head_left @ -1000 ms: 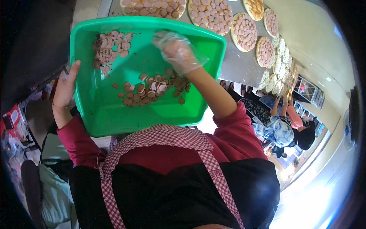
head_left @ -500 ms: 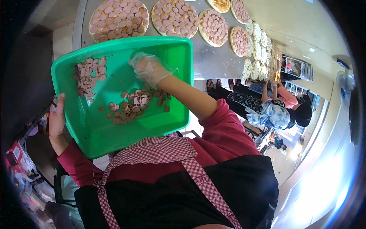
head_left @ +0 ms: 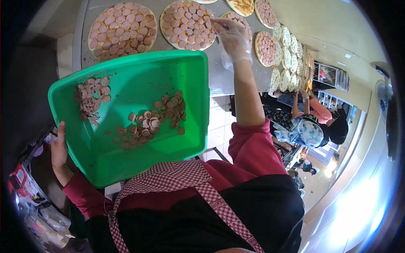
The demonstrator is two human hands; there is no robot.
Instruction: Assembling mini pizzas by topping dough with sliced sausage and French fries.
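Observation:
A green plastic tub (head_left: 177, 147) rests against my apron at a tilt. My left hand (head_left: 60, 149) grips its left side, thumb over the rim. Inside lie two loose heaps of round sausage slices: one heap (head_left: 145, 124) in the middle and right, another heap (head_left: 90, 95) at the far left. My right hand (head_left: 232, 38), in a clear plastic glove, is over the table with its fingers bent together at the right edge of a slice-covered pizza (head_left: 187, 25). What the fingers hold is hidden. The hand partly covers another topped pizza (head_left: 248, 27) behind it.
On the metal table (head_left: 219, 80) sit more topped pizzas, including a large pizza (head_left: 122, 31) at far left and a smaller pizza (head_left: 266, 48) at right. Pale flat rounds (head_left: 285, 59) stand in rows beyond. A co-worker (head_left: 306, 128) is at the right.
My right hand has come out of the tub and moved up and right, over the pizzas. The tub has shifted slightly left and down in the picture, still in my left hand.

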